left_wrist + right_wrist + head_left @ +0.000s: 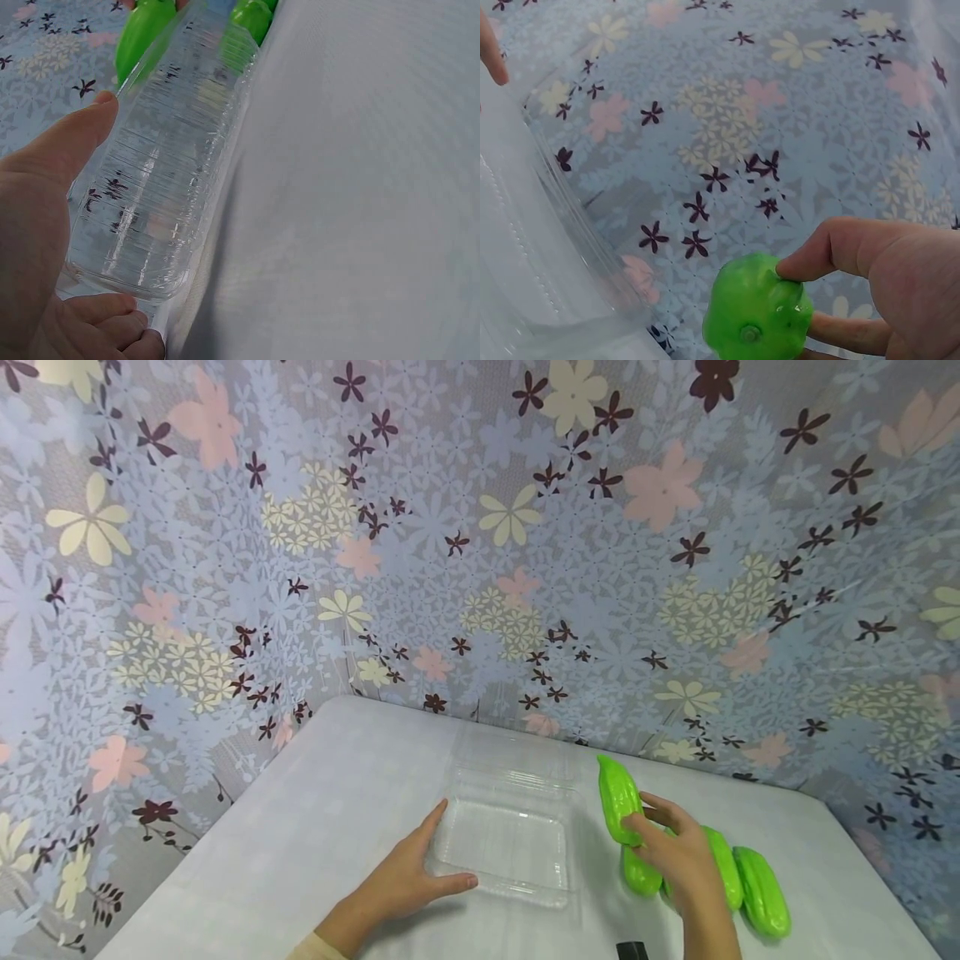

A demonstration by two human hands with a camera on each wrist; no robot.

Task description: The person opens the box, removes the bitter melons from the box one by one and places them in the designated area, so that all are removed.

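A clear plastic container (501, 842) with its lid (513, 758) folded back lies on the table. My left hand (401, 875) holds its left side, thumb along the near rim and fingers at the far corner. In the left wrist view the thumb touches the container's (154, 202) edge and the fingers curl by its end. Right of the container, my right hand (678, 847) pinches a bright green ridged toy gourd (618, 797) above the table, pointed tip up. The right wrist view shows this gourd's (754, 311) rounded end between thumb and fingers.
More green gourds lie on the white table (300, 827) under and beside my right hand, one gourd (761, 893) furthest right. A small black object (632, 950) sits at the near edge. Flower-patterned fabric (480, 568) rises behind the table.
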